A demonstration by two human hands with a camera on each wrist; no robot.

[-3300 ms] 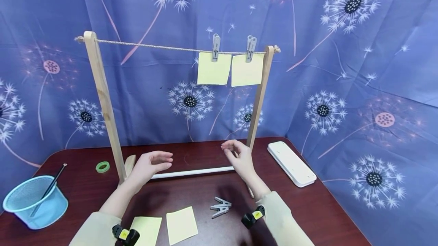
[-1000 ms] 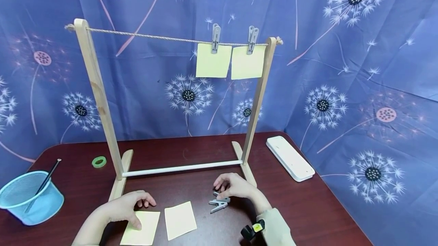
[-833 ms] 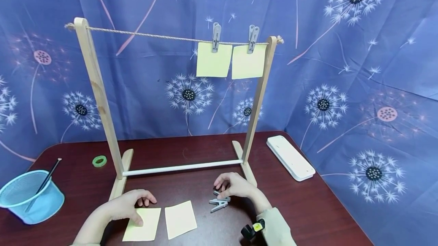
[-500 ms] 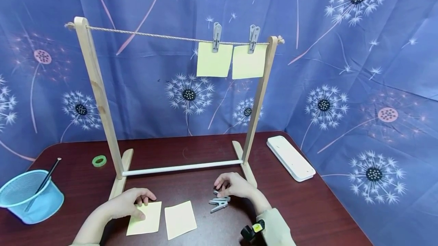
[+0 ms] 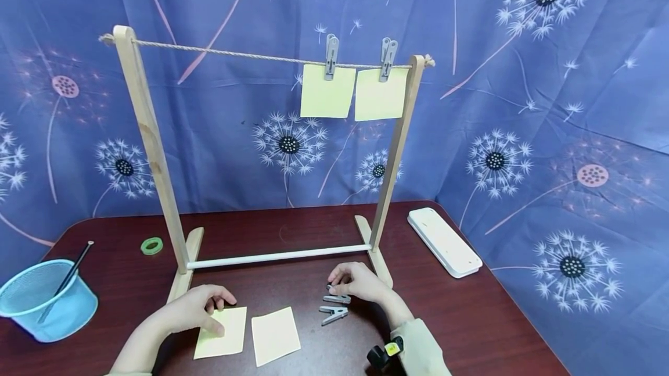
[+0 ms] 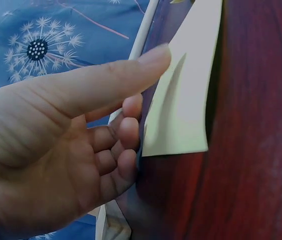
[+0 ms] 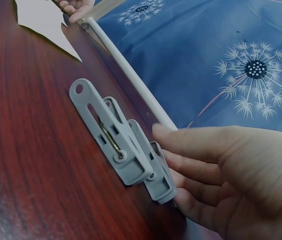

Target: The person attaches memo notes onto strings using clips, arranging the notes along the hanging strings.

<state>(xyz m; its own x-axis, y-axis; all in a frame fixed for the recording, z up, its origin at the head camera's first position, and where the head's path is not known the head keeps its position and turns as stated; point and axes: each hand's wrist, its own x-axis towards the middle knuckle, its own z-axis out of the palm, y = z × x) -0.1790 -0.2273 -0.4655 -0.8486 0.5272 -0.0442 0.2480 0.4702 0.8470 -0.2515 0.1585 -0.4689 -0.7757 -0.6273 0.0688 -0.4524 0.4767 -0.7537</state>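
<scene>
Red tbl [image 5: 470,329]. This side of white bar [image 5: 282,257]: L hand [image 5: 190,312] thumb over note [image 5: 235,335], can't tell if pinched; R hand [image 5: 363,283] pinches bar-side clip [image 5: 338,299], pref lift w/o snagging other clip [image 5: 333,314].

The rack [image 5: 153,143] stands on my table [image 5: 470,329], the curtain [image 5: 235,132] behind it. Two hung notes [image 5: 327,97] are clipped to its rope [image 5: 225,52], toward the right. Before its left side my left hand [image 5: 195,309] is over a loose note [image 5: 233,329], a second note [image 5: 275,336] just rightward; before its right side my right hand [image 5: 360,283] is at two loose clips [image 5: 341,311]. Left of the rack are a tape roll [image 5: 151,252] and a basket [image 5: 78,309] with a rod [image 5: 74,268] inside; right, a case [image 5: 444,242].
</scene>
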